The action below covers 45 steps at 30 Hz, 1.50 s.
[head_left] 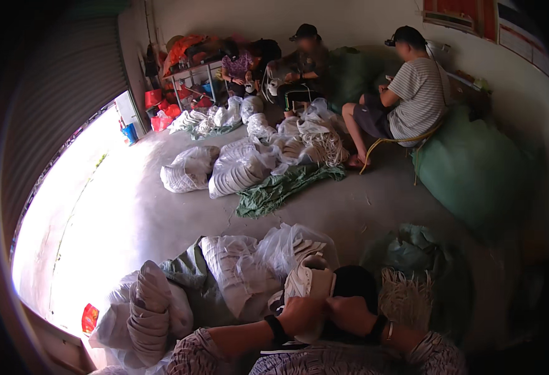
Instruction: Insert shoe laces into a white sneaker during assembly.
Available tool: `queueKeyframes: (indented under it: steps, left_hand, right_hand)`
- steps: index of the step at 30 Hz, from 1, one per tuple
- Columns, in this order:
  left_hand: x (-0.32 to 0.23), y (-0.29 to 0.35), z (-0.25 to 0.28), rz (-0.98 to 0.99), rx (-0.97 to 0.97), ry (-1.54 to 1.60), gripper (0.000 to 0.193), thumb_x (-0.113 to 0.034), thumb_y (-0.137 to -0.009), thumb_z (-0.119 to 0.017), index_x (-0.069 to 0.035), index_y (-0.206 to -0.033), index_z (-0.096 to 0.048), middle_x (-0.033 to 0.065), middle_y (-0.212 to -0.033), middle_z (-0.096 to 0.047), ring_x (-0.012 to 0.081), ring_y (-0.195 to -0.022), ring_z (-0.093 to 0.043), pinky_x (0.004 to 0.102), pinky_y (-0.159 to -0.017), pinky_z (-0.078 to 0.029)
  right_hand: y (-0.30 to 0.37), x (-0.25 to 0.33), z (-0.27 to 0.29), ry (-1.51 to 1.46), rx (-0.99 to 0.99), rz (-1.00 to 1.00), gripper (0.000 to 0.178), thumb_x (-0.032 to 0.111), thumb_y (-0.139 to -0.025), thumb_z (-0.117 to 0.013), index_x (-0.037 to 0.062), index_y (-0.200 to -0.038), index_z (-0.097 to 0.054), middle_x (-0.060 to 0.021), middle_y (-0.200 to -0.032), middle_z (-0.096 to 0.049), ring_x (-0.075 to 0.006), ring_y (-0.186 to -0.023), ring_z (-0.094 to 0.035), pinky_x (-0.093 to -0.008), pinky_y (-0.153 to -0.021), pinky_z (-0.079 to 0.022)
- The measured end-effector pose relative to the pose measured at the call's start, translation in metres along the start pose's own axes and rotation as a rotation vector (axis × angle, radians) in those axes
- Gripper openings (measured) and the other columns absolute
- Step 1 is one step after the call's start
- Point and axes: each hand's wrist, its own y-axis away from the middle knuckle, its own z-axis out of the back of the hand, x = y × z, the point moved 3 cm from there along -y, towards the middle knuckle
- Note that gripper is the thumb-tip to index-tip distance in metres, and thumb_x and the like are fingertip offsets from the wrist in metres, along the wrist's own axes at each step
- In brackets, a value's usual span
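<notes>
A white shoe (302,279) stands up in front of my lap, its collar opening toward the top. Around its lower part my left hand (302,317) is closed. Close against it, my right hand (351,312) is also closed, fingers curled in; whatever it pinches is too small to make out. Just beyond the right hand is a dark rounded thing (355,282). To the right, a bundle of pale laces (405,297) lies on a green sack (412,247). Left of the shoe, clear plastic bags (234,265) hold stacked off-white pieces.
Nearby on the left stands another stack of curved pale pieces (150,312). Farther off lie several filled bags (243,165) and a crumpled green sack (287,187). Three people sit at the back, one beside a big green sack (480,169). A shutter door (55,81) is raised at left.
</notes>
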Motion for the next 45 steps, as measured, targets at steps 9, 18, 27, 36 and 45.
queueKeyframes:
  steps: [9,18,27,36,45]
  left_hand:
    - [0.0,-0.006,-0.02,-0.281,-0.145,-0.158,0.021,-0.019,-0.084,-0.049,-0.013,-0.1,-0.06,0.0112,-0.073,-0.063,0.0288,-0.069,-0.065,0.0393,-0.056,-0.051]
    - [-0.007,-0.04,0.01,-0.136,0.026,-0.046,0.024,-0.028,-0.082,-0.053,-0.009,-0.091,-0.063,0.0159,-0.075,-0.063,0.0323,-0.077,-0.064,0.0438,-0.059,-0.049]
    - [0.004,-0.058,-0.001,-0.316,0.235,-0.32,0.022,-0.021,-0.079,-0.054,-0.003,-0.085,-0.066,0.0103,-0.074,-0.063,0.0244,-0.067,-0.059,0.0367,-0.06,-0.047]
    - [0.013,-0.017,-0.014,-0.264,0.048,-0.148,0.021,-0.02,-0.085,-0.054,-0.014,-0.103,-0.062,0.006,-0.091,-0.065,0.0198,-0.082,-0.065,0.0322,-0.064,-0.052]
    - [-0.008,-0.08,-0.017,-0.478,0.145,-0.188,0.022,-0.022,-0.084,-0.051,-0.013,-0.099,-0.065,0.0102,-0.09,-0.065,0.0265,-0.082,-0.063,0.0387,-0.069,-0.052]
  right_hand:
    - [-0.011,-0.019,0.01,0.115,-0.017,0.301,0.028,0.042,-0.075,-0.061,0.0145,-0.078,-0.061,-0.0102,-0.069,-0.062,-0.0278,-0.064,-0.063,-0.0407,-0.056,-0.047]
    - [-0.001,-0.024,0.008,0.042,-0.153,0.412,0.021,0.035,-0.071,-0.066,0.0145,-0.077,-0.064,-0.0065,-0.062,-0.06,-0.0243,-0.058,-0.062,-0.0391,-0.052,-0.045]
    - [-0.001,-0.032,0.015,-0.095,-0.186,0.421,0.039,0.043,-0.077,-0.061,0.0093,-0.096,-0.062,-0.0111,-0.07,-0.063,-0.0297,-0.063,-0.063,-0.04,-0.057,-0.05]
    - [-0.014,-0.026,0.007,-0.175,0.143,0.291,0.05,0.055,-0.078,-0.056,0.0109,-0.1,-0.059,-0.0128,-0.08,-0.065,-0.032,-0.072,-0.065,-0.042,-0.061,-0.051]
    - [-0.016,-0.212,-0.198,0.151,-0.003,0.138,0.04,0.049,-0.086,-0.047,0.0143,-0.092,-0.066,-0.0083,-0.077,-0.066,-0.0276,-0.065,-0.064,-0.0427,-0.057,-0.051]
